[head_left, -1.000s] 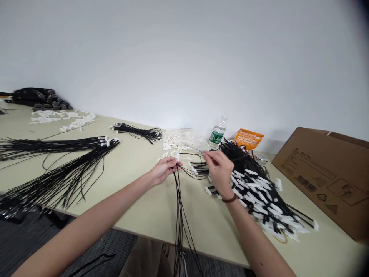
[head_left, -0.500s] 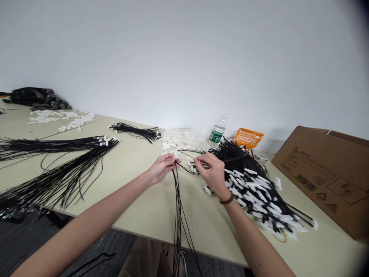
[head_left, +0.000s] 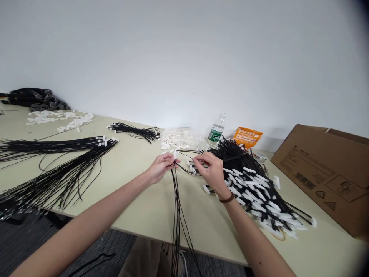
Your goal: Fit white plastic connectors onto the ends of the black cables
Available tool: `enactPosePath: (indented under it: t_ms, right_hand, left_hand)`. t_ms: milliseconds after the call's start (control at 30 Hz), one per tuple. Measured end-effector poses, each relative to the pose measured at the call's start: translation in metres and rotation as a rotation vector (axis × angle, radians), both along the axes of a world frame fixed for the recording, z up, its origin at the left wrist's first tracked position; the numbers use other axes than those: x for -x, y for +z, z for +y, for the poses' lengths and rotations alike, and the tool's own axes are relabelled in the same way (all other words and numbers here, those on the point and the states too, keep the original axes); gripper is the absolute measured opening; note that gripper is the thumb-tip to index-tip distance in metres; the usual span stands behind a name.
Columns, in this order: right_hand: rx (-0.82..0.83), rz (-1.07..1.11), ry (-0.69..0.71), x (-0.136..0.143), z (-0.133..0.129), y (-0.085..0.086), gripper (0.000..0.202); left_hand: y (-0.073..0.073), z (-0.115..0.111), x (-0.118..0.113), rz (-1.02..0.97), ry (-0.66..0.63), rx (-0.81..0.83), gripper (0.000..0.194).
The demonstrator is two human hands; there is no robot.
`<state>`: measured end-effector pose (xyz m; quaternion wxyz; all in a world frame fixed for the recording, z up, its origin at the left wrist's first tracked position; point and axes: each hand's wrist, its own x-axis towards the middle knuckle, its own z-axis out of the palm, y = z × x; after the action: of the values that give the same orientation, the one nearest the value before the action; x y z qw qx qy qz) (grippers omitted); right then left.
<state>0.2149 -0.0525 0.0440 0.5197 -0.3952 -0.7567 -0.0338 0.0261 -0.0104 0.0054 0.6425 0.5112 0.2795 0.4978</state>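
Near the middle of the table, my left hand (head_left: 163,166) is closed on a small white connector (head_left: 175,154) and the black cables at it. Several black cables (head_left: 176,207) hang from that hand over the table's front edge. To the right, my right hand (head_left: 211,169) pinches a thin black cable (head_left: 187,155) that runs towards the white connector. Black cables with white ends (head_left: 256,192) lie in a pile beside my right wrist.
Long black cable bundles (head_left: 63,165) lie at left, with loose white pieces (head_left: 75,122) behind. A short bundle (head_left: 135,131), a clear bag of white parts (head_left: 180,138), a bottle (head_left: 216,130) and an orange packet (head_left: 248,136) line the back. A cardboard box (head_left: 323,177) stands right.
Both hands keep their grips and nearly the same positions. The whole view has shifted very slightly.
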Motion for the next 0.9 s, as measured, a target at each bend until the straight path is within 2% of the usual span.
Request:
enactPosePath:
  t_ms: [200, 333, 500, 633, 767, 900]
  right_hand:
    - [0.109, 0.092, 0.025, -0.003, 0.003, -0.002, 0.014]
    - [0.109, 0.102, 0.023, -0.004, 0.004, -0.003, 0.014]
    - [0.029, -0.003, -0.015, -0.003, 0.004, -0.003, 0.012]
    - [-0.114, -0.151, -0.061, 0.000, 0.005, -0.007, 0.009]
    - [-0.089, -0.217, 0.107, 0.004, 0.005, -0.011, 0.008]
    - [0.106, -0.167, 0.243, 0.006, 0.003, -0.012, 0.008]
  left_hand:
    - [0.001, -0.001, 0.000, 0.057, -0.003, -0.046, 0.029]
    - [-0.001, -0.001, 0.000, 0.095, -0.013, -0.092, 0.030]
    - [0.000, -0.004, 0.000, 0.145, -0.017, -0.142, 0.031]
    - [0.003, -0.009, -0.002, 0.225, -0.101, -0.174, 0.031]
    - [0.003, -0.011, -0.002, 0.269, -0.175, -0.185, 0.030]
    - [0.002, -0.010, -0.002, 0.270, -0.214, -0.190, 0.029]
